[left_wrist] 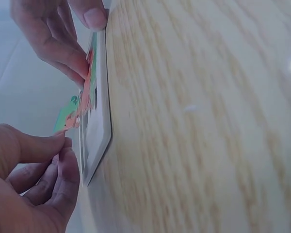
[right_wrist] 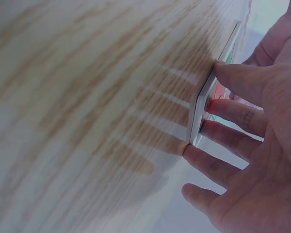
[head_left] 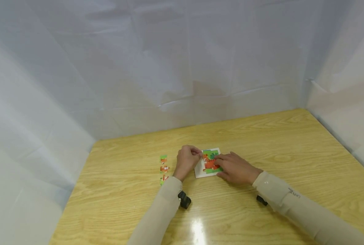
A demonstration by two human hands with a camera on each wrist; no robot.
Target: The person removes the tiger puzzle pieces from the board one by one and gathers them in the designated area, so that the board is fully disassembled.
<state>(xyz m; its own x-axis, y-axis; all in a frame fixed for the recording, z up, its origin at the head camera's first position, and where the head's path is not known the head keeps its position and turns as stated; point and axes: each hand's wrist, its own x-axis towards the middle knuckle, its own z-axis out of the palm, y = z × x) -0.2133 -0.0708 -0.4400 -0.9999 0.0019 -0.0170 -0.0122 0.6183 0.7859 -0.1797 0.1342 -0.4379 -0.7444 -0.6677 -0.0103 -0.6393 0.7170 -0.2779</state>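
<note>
A white-framed puzzle board [head_left: 200, 172] lies on the table, with green and orange tiger picture pieces [head_left: 210, 164] on its right part. At its left edge my left hand [head_left: 187, 160] pinches a green and orange puzzle piece [left_wrist: 68, 118] between thumb and fingers. The left wrist view shows this piece tilted up over the board. My right hand [head_left: 237, 168] rests on the board's right side. In the right wrist view its thumb touches the near edge, while its extended fingers [right_wrist: 233, 114] press on the pieces and the frame. Those fingers hide part of the picture.
Left of my left hand, several loose puzzle pieces [head_left: 164, 168] lie in a column on the wooden table [head_left: 123, 204]. My left sleeve partly covers the lowest one. White sheeting [head_left: 169, 68] hangs behind the table and at its sides.
</note>
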